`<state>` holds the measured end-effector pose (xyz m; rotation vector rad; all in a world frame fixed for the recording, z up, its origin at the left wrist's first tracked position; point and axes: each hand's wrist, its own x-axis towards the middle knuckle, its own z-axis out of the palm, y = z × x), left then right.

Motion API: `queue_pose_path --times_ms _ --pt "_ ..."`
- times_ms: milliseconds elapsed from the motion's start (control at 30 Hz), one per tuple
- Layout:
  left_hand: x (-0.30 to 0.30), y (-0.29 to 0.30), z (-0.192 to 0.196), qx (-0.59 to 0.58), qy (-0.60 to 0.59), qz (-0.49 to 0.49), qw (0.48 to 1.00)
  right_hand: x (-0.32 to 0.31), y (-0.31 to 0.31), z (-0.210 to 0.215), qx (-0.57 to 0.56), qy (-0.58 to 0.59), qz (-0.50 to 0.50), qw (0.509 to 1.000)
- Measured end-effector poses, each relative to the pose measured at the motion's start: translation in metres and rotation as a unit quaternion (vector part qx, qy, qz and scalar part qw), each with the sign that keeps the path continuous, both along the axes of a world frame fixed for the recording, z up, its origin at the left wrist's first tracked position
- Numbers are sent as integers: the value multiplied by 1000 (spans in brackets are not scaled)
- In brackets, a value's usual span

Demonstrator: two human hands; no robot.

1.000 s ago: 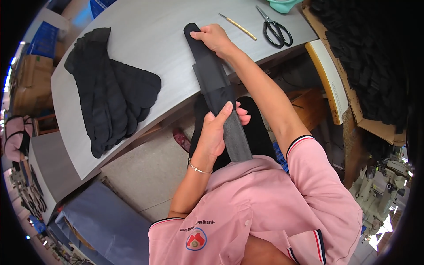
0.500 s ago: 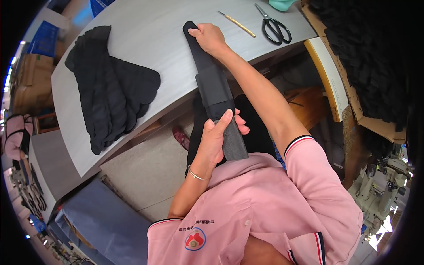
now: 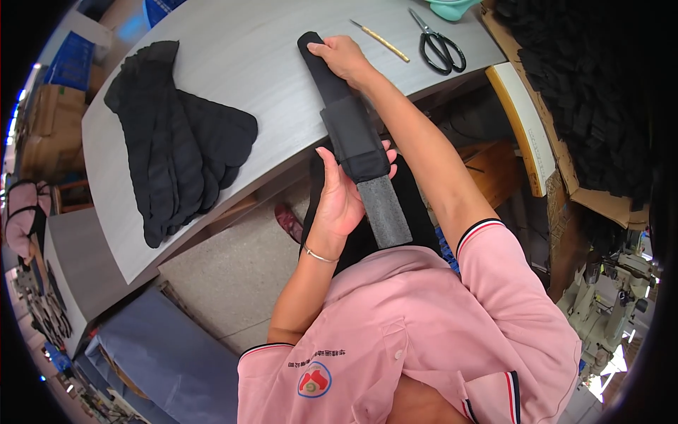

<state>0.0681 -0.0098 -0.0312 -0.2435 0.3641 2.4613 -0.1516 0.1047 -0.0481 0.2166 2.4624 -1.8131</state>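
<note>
A long black fabric strap with a wider sleeve-like middle and a rough grey end piece stretches from the table edge down over my lap. My right hand pinches its rounded far end between thumb and fingers. Under the lower end of the wide part lies my left hand, palm up, its thumb lifted away from the fabric. The left fingertips show past the strap's right side; the rest of those fingers are hidden beneath it.
Several dark fabric pieces lie fanned at the table's left. A thin tool with a gold handle, black-handled scissors and a mint-green object are at the far right. Beyond stands a cardboard box of black pieces.
My left thumb has come off the strap and the hand has opened beneath it. The wide sleeve part sits lower and shows more broadly; the grey end is more exposed.
</note>
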Motion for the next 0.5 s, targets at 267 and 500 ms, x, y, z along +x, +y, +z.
queue_pose_path --times_ms 267,500 --pt "-21 -2 1 -51 -14 -24 998 4 -7 -1 205 113 -2 972" --pt "-17 -2 3 -127 -3 -30 991 11 -18 0 301 172 -16 938"
